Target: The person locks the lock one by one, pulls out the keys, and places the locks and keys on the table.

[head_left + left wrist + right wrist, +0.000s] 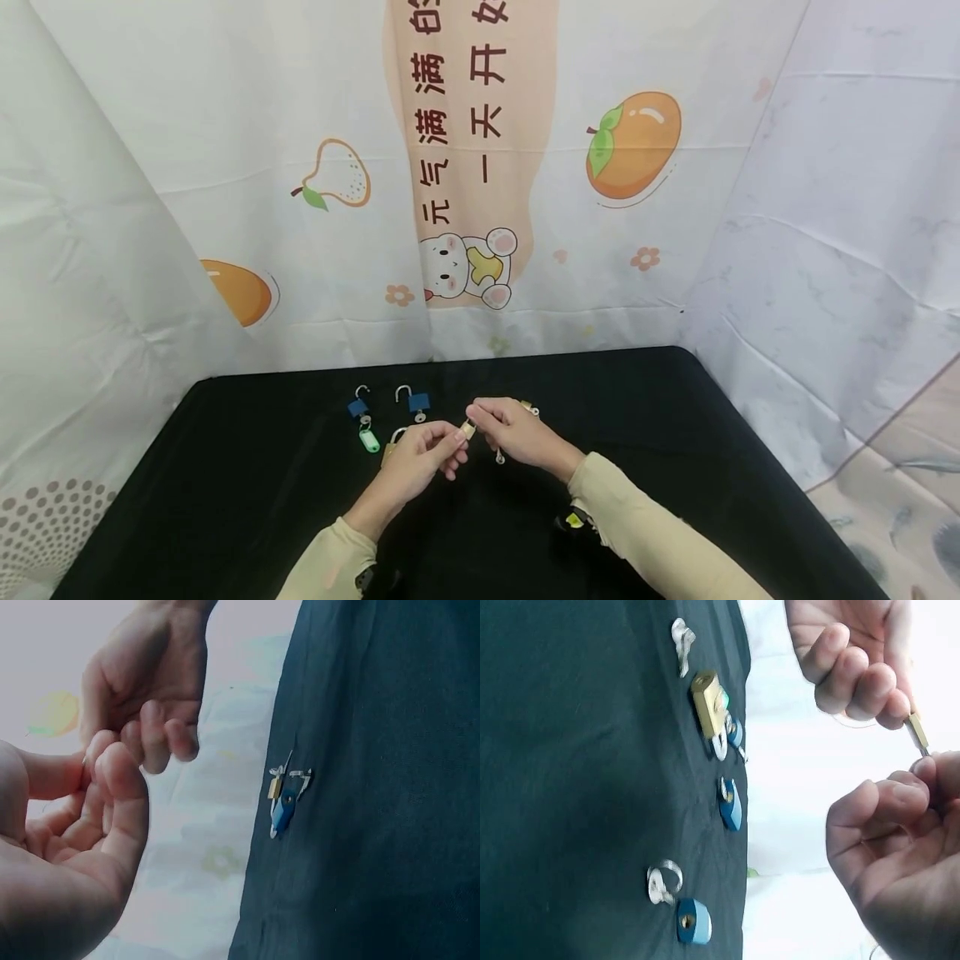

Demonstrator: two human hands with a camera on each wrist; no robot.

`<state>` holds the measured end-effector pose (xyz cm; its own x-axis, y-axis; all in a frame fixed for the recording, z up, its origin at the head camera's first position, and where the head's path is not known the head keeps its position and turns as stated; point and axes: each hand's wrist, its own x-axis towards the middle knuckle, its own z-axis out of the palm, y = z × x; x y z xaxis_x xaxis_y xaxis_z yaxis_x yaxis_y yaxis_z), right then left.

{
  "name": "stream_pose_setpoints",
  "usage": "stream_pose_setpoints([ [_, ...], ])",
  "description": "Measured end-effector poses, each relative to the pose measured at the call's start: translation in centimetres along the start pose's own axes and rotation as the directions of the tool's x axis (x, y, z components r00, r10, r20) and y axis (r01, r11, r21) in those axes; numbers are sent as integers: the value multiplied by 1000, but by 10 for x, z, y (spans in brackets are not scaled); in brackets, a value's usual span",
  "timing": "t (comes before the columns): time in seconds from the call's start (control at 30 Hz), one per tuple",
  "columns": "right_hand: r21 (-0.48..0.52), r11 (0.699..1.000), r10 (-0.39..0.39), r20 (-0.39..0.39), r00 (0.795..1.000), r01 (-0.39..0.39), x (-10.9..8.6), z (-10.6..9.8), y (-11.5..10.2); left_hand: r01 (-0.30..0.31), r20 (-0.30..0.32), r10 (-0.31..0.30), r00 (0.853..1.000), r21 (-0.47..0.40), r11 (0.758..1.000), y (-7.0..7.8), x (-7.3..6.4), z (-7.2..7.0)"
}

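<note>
Both hands meet above the black table around one small brass padlock (468,430). My left hand (422,460) pinches its body between thumb and fingers. From the other side, my right hand (519,429) pinches the end where the thin shackle is; its fingertips cover most of that part. In the right wrist view the brass body (916,733) spans the short gap between the two hands. Behind my left hand lies a larger brass padlock (388,452), partly hidden. A small key (500,457) shows just below my right hand.
Two blue padlocks lie farther back, one at the left (357,408) with a green key tag (368,439), the other (418,402) with its shackle raised. Past my right hand sits a brass-coloured piece with keys (530,408). A printed white curtain (480,333) hangs behind the table.
</note>
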<state>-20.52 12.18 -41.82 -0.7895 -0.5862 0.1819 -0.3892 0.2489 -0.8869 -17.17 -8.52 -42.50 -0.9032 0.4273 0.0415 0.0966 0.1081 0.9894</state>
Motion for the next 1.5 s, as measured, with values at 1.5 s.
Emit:
stream_pose_setpoints([
  [1.5,127,983,149,-123,981,-133,5,7,10,50,-152,-51,987,-12,999,-15,-5,1],
])
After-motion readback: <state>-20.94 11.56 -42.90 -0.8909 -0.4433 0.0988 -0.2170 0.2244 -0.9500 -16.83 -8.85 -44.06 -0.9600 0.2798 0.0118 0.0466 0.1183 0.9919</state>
